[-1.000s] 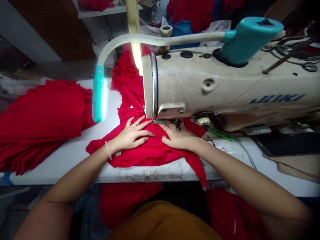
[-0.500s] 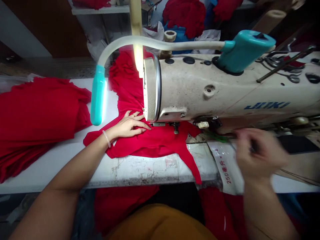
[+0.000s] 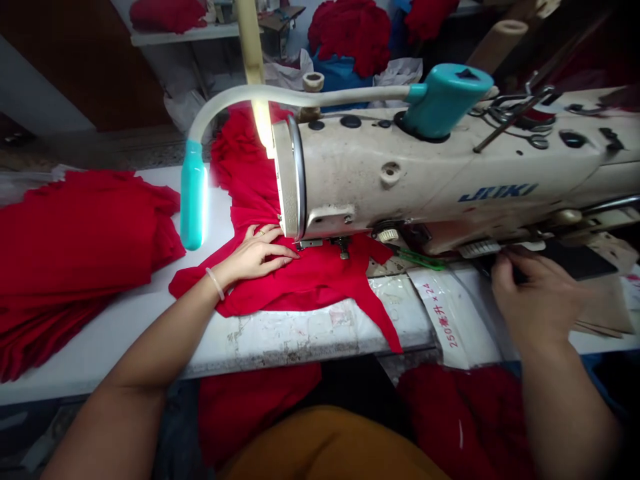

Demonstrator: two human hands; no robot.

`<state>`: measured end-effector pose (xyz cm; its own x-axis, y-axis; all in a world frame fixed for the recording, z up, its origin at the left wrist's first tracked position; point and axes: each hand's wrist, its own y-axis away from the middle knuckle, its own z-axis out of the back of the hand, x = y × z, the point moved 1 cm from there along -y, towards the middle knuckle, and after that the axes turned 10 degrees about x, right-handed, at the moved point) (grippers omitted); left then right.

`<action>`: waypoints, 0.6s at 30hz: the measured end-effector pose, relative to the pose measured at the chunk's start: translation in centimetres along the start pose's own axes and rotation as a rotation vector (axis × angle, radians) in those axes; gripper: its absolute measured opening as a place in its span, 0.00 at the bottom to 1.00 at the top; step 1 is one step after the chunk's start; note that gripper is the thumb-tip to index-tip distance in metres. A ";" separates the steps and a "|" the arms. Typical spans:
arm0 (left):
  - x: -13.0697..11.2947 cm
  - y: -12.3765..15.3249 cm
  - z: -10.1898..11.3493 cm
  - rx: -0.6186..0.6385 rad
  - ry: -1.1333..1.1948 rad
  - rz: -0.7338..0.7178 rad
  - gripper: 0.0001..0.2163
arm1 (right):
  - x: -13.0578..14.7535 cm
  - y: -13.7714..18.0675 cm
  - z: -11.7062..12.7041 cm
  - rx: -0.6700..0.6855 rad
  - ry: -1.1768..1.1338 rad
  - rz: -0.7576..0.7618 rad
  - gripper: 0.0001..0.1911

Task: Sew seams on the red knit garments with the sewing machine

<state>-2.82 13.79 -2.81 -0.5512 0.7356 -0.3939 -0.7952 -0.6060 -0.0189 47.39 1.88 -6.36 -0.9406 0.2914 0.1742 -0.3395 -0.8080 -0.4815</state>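
Observation:
My left hand [image 3: 257, 257] lies flat on a piece of red fabric [image 3: 320, 280], its fingers spread close to the needle end of a sewing machine [image 3: 370, 180]. The fabric runs beneath the machine head, and a narrow strip of it hangs toward the table's front edge. On the right, my right hand [image 3: 537, 293] has its fingers curled below the machine arm, by a white ridged dial [image 3: 480, 249]. Whatever those fingertips grip is hidden. Green-handled thread snips [image 3: 423, 260] rest on the machine bed between the hands.
A tall stack of red fabric pieces [image 3: 75, 240] stands at the left. A lit turquoise lamp [image 3: 193, 200] hangs on a bent neck before the machine head. A printed plastic sheet [image 3: 445, 320] covers part of the table edge. More red cloth [image 3: 350, 33] is piled behind.
My right hand has moved slightly right, to beside the ridged dial, and its fingers now show less blur. My left hand stays on the fabric. The whole view has shifted a little.

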 end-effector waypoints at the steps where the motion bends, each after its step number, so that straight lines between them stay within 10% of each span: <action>1: -0.1 0.0 -0.1 0.013 -0.014 -0.018 0.12 | 0.1 0.0 0.3 -0.028 0.002 0.034 0.17; 6: 0.1 -0.3 0.0 0.009 -0.053 -0.041 0.14 | 7.8 3.1 3.9 -0.325 -0.079 0.265 0.18; 12: 0.2 -0.4 -0.2 -0.004 -0.008 0.008 0.15 | 25.1 7.9 4.0 0.409 -0.625 0.682 0.18; 18: -4.7 1.4 -2.1 0.085 0.089 0.361 0.23 | 27.5 4.3 0.4 0.831 -0.261 0.638 0.27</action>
<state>-0.84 8.88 -2.91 -0.7788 0.4477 -0.4393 -0.5738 -0.7915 0.2105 20.06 6.22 -3.34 -0.8815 -0.3448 0.3227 0.4119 -0.8955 0.1684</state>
